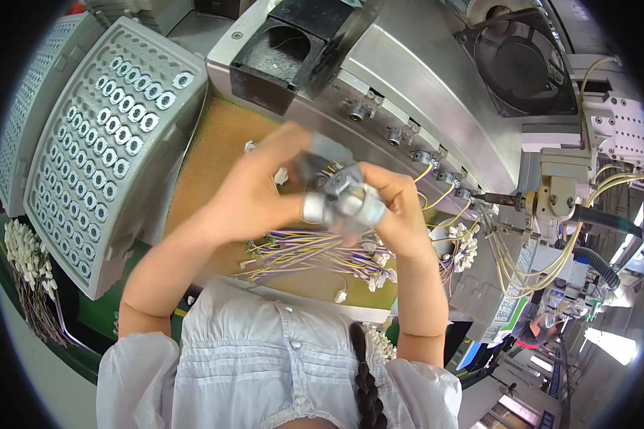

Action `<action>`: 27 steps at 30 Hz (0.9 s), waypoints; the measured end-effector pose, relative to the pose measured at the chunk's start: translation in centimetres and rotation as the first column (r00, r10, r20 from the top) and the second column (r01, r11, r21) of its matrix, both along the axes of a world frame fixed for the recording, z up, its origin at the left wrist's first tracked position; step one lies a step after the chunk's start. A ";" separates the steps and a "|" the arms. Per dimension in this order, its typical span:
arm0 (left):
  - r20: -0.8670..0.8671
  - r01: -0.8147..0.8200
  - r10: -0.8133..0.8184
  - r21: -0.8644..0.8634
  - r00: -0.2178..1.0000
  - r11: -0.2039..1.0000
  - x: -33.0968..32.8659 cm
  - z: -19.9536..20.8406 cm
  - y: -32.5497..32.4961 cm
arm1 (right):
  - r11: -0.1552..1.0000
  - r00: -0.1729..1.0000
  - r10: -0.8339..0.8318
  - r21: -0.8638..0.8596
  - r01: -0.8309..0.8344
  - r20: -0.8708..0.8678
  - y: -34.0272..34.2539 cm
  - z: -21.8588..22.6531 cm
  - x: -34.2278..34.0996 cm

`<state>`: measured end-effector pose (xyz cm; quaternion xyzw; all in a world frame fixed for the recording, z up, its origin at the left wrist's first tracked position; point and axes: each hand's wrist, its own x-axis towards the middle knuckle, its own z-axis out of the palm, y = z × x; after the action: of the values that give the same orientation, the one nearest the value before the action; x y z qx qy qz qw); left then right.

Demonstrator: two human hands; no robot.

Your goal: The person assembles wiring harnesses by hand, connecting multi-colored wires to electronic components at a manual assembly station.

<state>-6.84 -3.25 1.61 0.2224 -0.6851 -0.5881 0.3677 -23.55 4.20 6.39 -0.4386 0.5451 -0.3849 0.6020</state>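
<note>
Above the work surface, both my hands meet around a small grey part with gold-coloured pins [330,170]; motion blurs its outline. My left hand [254,189] pinches it from the left, fingers curled over the top, with a white cover on the thumb tip. From the right, my right hand [402,214] grips it between thumb and bent fingers, its thumb also covered in white. Whether it is one part or two pressed together, I cannot tell. Just below the hands lies a bundle of yellow and purple wires [300,250] with white connectors.
Grey trays [96,154] holding rows of metal parts stand at the left. A metal machine [415,86] carries a row of clamps [393,134], some with yellow-wired parts. A pointed tool head [504,199] sits at the right. White connector bundles [32,261] hang at lower left.
</note>
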 end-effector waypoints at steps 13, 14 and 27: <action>0.415 0.156 -0.024 -0.287 0.909 0.945 4.4 1.8 1.6 | 0.779 0.731 -0.619 0.100 0.620 0.289 -1.0 -1.9 5.1; 0.399 0.067 0.098 -0.379 0.912 0.923 4.9 1.6 1.6 | 0.758 0.710 -0.639 0.089 0.646 0.296 -1.6 -2.2 5.8; 0.229 -0.127 0.275 -0.505 0.934 0.854 4.7 1.2 1.3 | 0.898 0.826 -0.437 -0.225 0.378 -0.355 2.1 0.4 2.5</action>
<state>-2.10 -1.93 2.77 0.2795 -0.8291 -0.3173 0.3659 -21.04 6.30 6.83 -0.4231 0.7072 -0.4462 0.3489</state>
